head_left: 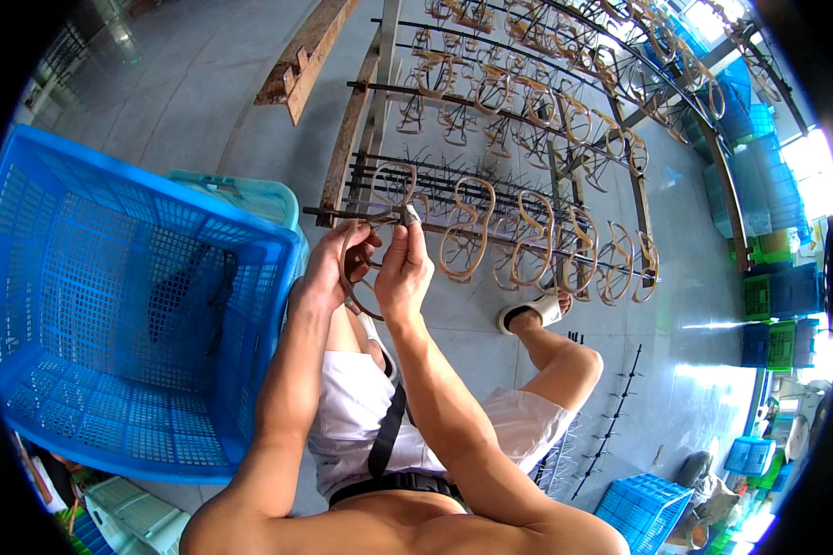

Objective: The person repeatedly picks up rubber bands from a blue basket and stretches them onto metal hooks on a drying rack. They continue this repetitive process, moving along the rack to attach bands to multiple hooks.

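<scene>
Two hands, both gripping one tan loop-shaped piece (359, 277): left hand (329, 268) curling around its left side, right hand (404, 268) pinching its upper edge against a dark pegged bar (435, 199). Hanging just beyond the hands, on the rack's (366, 120) nearest row: about seven matching tan loops (467, 242). Sitting left of the hands: one large blue crate (120, 305).

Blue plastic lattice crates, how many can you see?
3, perhaps more hidden: a big blue lattice crate at the left, a small one bottom right, another by the right edge.
</scene>
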The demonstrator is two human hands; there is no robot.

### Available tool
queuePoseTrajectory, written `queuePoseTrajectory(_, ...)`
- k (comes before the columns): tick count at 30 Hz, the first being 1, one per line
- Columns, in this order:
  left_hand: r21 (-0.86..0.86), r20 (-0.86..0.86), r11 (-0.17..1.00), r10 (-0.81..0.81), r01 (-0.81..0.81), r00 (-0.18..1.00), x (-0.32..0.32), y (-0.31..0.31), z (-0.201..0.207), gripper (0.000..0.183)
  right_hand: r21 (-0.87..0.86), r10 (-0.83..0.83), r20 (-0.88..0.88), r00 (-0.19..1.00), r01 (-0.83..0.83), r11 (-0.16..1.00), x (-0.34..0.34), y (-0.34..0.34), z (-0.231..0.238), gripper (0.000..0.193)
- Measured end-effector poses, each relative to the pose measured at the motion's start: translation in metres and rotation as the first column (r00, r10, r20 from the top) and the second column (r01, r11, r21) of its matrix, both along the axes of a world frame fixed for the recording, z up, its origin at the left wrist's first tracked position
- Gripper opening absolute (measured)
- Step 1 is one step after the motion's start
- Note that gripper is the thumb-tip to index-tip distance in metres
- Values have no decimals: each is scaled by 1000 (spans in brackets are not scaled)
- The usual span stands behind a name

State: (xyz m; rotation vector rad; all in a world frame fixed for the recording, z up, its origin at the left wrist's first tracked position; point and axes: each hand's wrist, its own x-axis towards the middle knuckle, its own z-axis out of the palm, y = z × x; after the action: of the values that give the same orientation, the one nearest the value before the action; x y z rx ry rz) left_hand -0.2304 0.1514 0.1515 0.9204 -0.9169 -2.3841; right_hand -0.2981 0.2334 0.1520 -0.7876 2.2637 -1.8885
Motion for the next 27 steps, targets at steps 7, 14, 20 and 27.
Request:
queuePoseTrajectory(7,-239,173,967,-47,88,984,4,-12,12,15,15,-38,5,999,38,999,-3,5,-1,26)
queuePoseTrajectory(14,-366,239,908,-122,206,963,-43,-57,41,22,-38,-29,70,997,31,999,-1,4,-13,26)
queuePoseTrajectory(20,-349,281,871,-253,344,926,-54,-65,45,23,-67,-18,14,1000,19,998,-3,6,-19,27)
queuePoseTrajectory(27,-229,278,914,-269,335,922,-57,-70,42,21,-98,-39,-22,999,36,994,-4,6,-22,20)
